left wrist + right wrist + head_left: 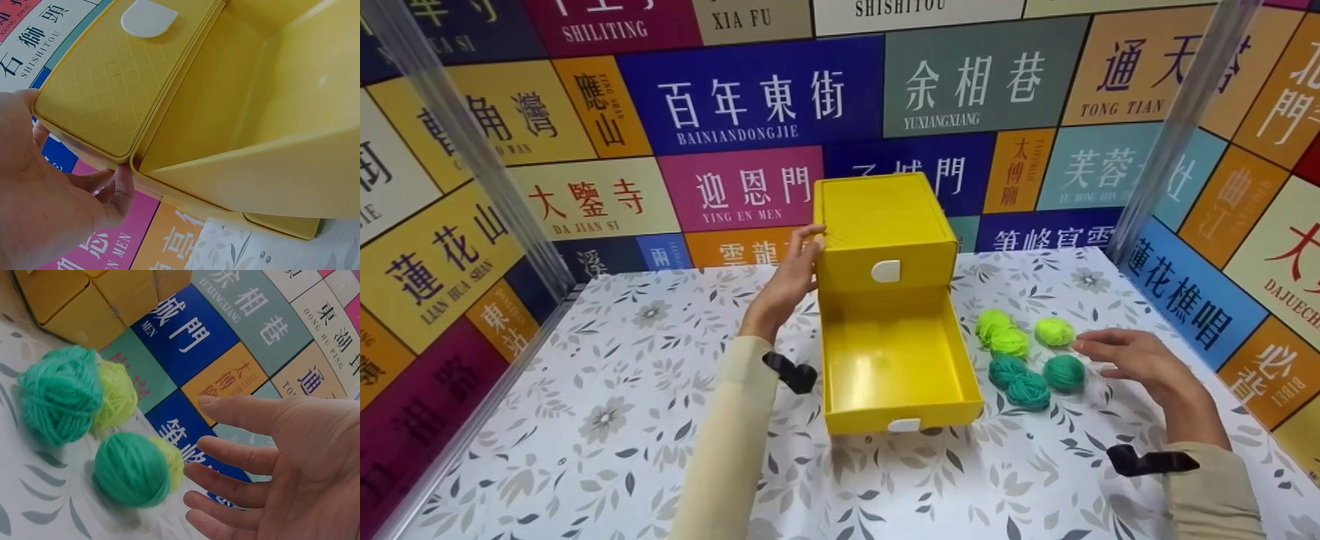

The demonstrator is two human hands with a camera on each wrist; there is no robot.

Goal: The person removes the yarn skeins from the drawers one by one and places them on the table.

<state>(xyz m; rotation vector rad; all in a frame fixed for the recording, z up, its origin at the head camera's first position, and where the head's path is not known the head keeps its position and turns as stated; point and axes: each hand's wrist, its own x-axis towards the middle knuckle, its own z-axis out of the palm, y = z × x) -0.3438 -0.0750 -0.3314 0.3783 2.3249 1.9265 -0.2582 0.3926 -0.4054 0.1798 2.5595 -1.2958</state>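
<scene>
A yellow two-drawer box (885, 214) stands on the table, its upper drawer (847, 268) closed and its lower drawer (885, 367) pulled far out, the inside bare. My left hand (786, 289) grips the box's upper left side, thumb and fingers about its edge, as the left wrist view also shows. To the right of the drawer lie lime-green yarn balls (1054, 331) and darker green yarn balls (1064, 373), several in all. My right hand (1144, 364) hovers just right of them, fingers spread and holding nothing; in the right wrist view the nearest green ball (132, 469) is apart from its fingertips.
White drawer tabs (886, 271) sit on both drawer fronts. A leaf-patterned cloth (607, 420) covers the table. Behind it rises a wall of coloured sign panels (750, 94), with clear upright posts (1159, 127) at both sides.
</scene>
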